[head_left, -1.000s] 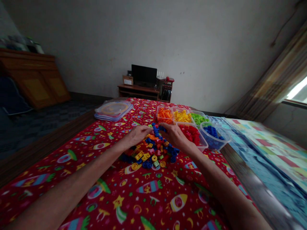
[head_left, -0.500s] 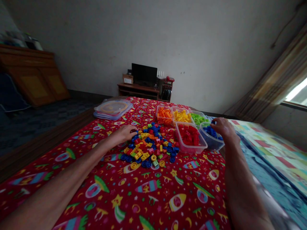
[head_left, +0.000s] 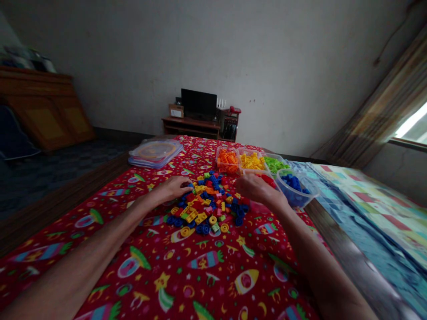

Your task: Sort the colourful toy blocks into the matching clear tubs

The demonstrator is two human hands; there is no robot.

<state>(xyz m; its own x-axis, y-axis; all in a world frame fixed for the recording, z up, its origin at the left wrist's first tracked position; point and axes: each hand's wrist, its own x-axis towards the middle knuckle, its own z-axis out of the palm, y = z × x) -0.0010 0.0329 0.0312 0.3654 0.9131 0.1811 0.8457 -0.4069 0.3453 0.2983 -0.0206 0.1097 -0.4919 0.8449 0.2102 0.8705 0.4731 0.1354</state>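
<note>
A loose pile of toy building bricks (head_left: 201, 218) in blue, yellow, red, orange and pink lies on the red patterned cloth. At the pile's left edge, my left hand (head_left: 173, 187) has its fingers curled, with a blue building brick (head_left: 190, 185) between thumb and fingertips. My right hand (head_left: 255, 189) hovers between the pile and the tubs, covering much of the tub of red bricks (head_left: 267, 179). Its fingers point toward the pile but are blurred, so whether they hold anything is unclear. Right of that hand stands a clear round tub (head_left: 300, 200) with blue bricks (head_left: 293, 182).
Behind stand clear tubs of orange bricks (head_left: 228, 161), yellow bricks (head_left: 252, 161) and light green bricks (head_left: 276, 165). Stacked clear lids (head_left: 155, 153) lie at the far left of the cloth (head_left: 187, 275). A bed (head_left: 370, 222) adjoins the table's right edge.
My right hand has moved left from the tub of blue bricks, over the red tub, to the right side of the pile. My left hand has stayed at the pile's left edge.
</note>
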